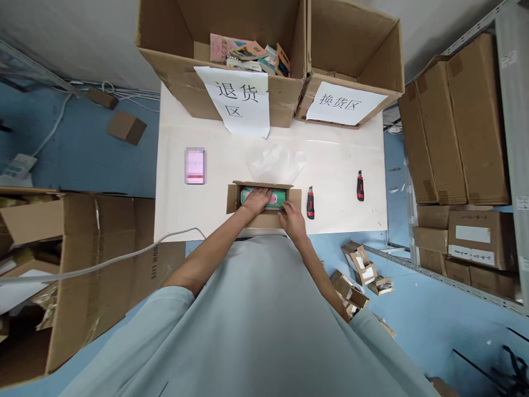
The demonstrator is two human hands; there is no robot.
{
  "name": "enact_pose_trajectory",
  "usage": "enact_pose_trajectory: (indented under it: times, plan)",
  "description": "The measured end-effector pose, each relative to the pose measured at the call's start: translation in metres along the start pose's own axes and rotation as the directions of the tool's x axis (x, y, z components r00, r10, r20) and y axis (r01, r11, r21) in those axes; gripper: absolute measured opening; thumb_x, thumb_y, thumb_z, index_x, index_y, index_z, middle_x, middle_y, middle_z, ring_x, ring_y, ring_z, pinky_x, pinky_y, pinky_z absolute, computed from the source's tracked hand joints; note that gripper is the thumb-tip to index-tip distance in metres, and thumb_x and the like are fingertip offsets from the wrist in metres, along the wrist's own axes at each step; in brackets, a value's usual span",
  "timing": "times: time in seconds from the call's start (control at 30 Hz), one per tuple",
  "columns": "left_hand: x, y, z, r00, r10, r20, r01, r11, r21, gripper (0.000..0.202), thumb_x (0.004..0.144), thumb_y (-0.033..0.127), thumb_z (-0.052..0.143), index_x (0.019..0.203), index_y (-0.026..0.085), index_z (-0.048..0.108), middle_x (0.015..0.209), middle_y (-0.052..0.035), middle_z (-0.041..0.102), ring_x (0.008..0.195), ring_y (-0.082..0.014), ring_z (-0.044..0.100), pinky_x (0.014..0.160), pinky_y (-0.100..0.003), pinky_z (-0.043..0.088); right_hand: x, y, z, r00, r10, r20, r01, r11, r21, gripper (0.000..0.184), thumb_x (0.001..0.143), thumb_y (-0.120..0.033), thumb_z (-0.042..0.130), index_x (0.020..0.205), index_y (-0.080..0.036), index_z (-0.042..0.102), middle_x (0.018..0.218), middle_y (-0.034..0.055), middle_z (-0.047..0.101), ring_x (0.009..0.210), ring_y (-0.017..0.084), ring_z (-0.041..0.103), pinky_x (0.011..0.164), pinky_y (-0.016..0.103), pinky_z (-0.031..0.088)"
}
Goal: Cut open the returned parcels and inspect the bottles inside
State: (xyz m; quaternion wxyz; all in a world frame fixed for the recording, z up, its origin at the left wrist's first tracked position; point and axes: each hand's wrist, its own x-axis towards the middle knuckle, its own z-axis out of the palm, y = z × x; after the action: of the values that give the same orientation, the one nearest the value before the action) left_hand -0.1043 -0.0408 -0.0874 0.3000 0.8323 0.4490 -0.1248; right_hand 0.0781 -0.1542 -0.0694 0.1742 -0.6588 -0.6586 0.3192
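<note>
A small open cardboard box (232, 198) sits at the near edge of the white table (339, 165). Inside it lies a green packaged item (278, 197) with a pink patch. My left hand (257, 200) reaches into the box, its fingers lying on top of the green item. My right hand (292, 219) rests on the box's near right edge, fingertips touching the item's right end. Whether either hand grips the item cannot be made out.
A crumpled clear plastic bag (276, 161) lies behind the box. Two red-black utility knives (310, 203) (360, 186) lie to the right, a pink phone (195, 165) to the left. Two large labelled cartons (231, 60) (351, 60) stand at the back. More cartons flank the table.
</note>
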Motion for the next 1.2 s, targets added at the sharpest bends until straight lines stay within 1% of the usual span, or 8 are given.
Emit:
enact_pose_trajectory:
  times: [0.23,0.43,0.57,0.7,0.8,0.9,1.0,1.2]
  plan:
    - [-0.004,0.003,-0.011,0.999,-0.045,-0.002,0.045,0.998,0.043,0.056,0.082,-0.001,0.068,0.138,0.003,0.068,0.141,-0.0319,0.074,0.131,-0.0423,0.073,0.112,-0.047,0.053,0.001,-0.004,-0.005,0.999,0.032,0.006,-0.032,0.999,0.043,0.042,0.11,-0.026,0.058,0.148,-0.013,0.072,0.152,0.0208,0.071,0.146,0.033,0.066,0.126,0.05,0.055]
    - [-0.033,-0.001,-0.032,0.996,-0.029,-0.085,0.032,0.999,0.039,0.054,0.088,0.009,0.072,0.142,0.011,0.068,0.142,-0.0253,0.074,0.133,-0.0429,0.072,0.114,-0.049,0.054,0.0,-0.007,-0.013,0.99,0.065,-0.124,-0.044,0.985,0.167,0.044,0.111,-0.034,0.058,0.15,-0.019,0.07,0.148,0.0183,0.074,0.14,0.032,0.07,0.122,0.05,0.059]
    - [-0.054,0.0,-0.052,0.973,-0.044,-0.227,0.015,0.992,-0.125,0.061,0.089,0.017,0.08,0.148,0.016,0.066,0.146,-0.0212,0.074,0.134,-0.043,0.072,0.112,-0.049,0.058,0.002,-0.01,-0.016,0.965,0.121,-0.233,-0.055,0.961,0.271,0.055,0.109,-0.045,0.061,0.156,-0.017,0.065,0.148,0.0218,0.073,0.14,0.034,0.071,0.122,0.054,0.059]
    - [-0.068,-0.001,-0.072,0.925,-0.165,-0.342,0.032,0.931,-0.364,0.064,0.083,0.028,0.091,0.144,0.024,0.071,0.14,-0.0136,0.08,0.126,-0.0419,0.077,0.104,-0.047,0.062,0.007,-0.022,-0.017,0.953,0.206,-0.221,-0.097,0.902,0.421,0.078,0.104,-0.059,0.069,0.168,-0.017,0.054,0.154,0.0233,0.07,0.136,0.034,0.073,0.116,0.054,0.064]
    - [-0.071,-0.003,-0.083,0.888,-0.302,-0.348,0.029,0.79,-0.612,0.065,0.076,0.037,0.097,0.136,0.025,0.073,0.127,-0.0098,0.084,0.119,-0.0386,0.079,0.102,-0.048,0.064,0.01,-0.039,-0.021,0.96,0.232,-0.155,-0.122,0.849,0.515,0.097,0.098,-0.064,0.077,0.176,-0.019,0.043,0.16,0.0233,0.065,0.132,0.034,0.075,0.105,0.052,0.069]
    - [-0.069,0.0,-0.091,0.872,-0.398,-0.284,-0.075,0.465,-0.882,0.063,0.075,0.047,0.098,0.127,0.021,0.072,0.13,-0.0112,0.084,0.119,-0.0344,0.08,0.101,-0.046,0.067,0.01,-0.062,-0.028,0.975,0.199,-0.102,-0.116,0.841,0.528,0.104,0.096,-0.065,0.08,0.181,-0.026,0.036,0.16,0.0197,0.065,0.123,0.033,0.078,0.097,0.05,0.072]
    - [-0.064,0.009,-0.096,0.86,-0.464,-0.215,-0.138,0.193,-0.971,0.057,0.077,0.048,0.096,0.118,0.018,0.07,0.132,-0.015,0.084,0.12,-0.0336,0.081,0.1,-0.047,0.069,0.007,-0.084,-0.033,0.981,0.15,-0.123,-0.081,0.893,0.442,0.103,0.095,-0.062,0.085,0.181,-0.033,0.038,0.158,0.0164,0.068,0.129,0.036,0.076,0.102,0.053,0.071]
    - [-0.059,0.036,-0.097,0.812,-0.549,-0.199,-0.124,0.171,-0.977,0.056,0.08,0.042,0.097,0.12,0.02,0.066,0.136,-0.0157,0.081,0.124,-0.0335,0.081,0.103,-0.048,0.07,0.003,-0.096,-0.031,0.969,0.144,-0.2,-0.074,0.944,0.322,0.111,0.09,-0.055,0.091,0.183,-0.035,0.034,0.16,0.0174,0.064,0.146,0.042,0.068,0.107,0.059,0.069]
